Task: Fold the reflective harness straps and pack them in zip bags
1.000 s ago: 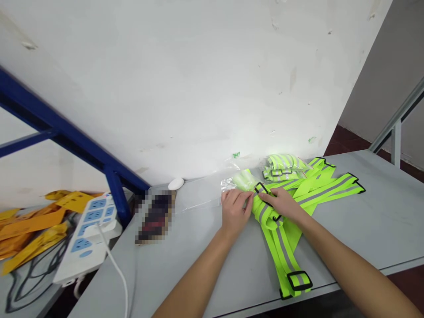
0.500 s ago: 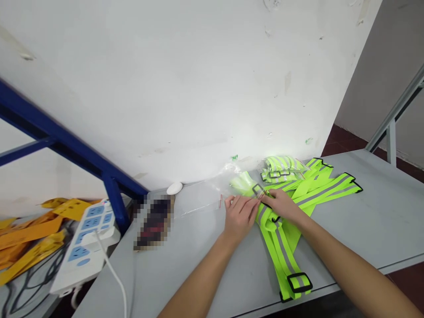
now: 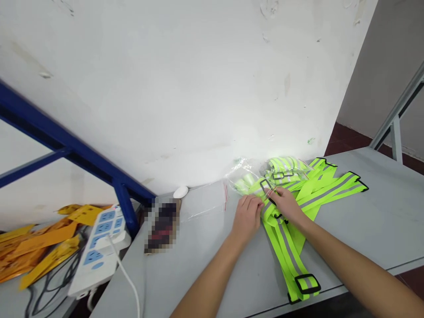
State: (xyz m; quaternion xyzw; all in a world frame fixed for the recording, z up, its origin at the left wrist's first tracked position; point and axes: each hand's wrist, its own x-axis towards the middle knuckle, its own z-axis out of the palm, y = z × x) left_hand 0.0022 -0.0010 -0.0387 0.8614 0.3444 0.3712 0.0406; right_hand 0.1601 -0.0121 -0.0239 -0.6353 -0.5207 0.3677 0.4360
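My left hand (image 3: 247, 216) is closed, its curled fingers pinching the near edge of a clear plastic zip bag (image 3: 243, 168). Opposite it, my right hand (image 3: 287, 205) pinches the bag's mouth by the red seal line. A folded neon-yellow reflective strap (image 3: 248, 183) with grey stripes lies partly inside the bag. Its black buckle (image 3: 267, 191) shows between my hands, at the bag's mouth. More reflective straps (image 3: 293, 256) spread below and right of my hands, some ending in black buckles. How much of the strap is inside cannot be made out.
Packed bags of straps (image 3: 285, 168) lie against the wall. Flat clear bags (image 3: 205, 203) rest left of my hands, near a white oval object (image 3: 180, 192) and a blurred-out item (image 3: 163, 226). A power strip (image 3: 99, 251) and yellow-orange pieces (image 3: 43, 238) sit beyond a blue frame (image 3: 124, 198).
My left hand's fingers have drawn in toward the right hand and curled more. The bag and buckle have tilted up slightly between the hands. The whole view has shifted a little.
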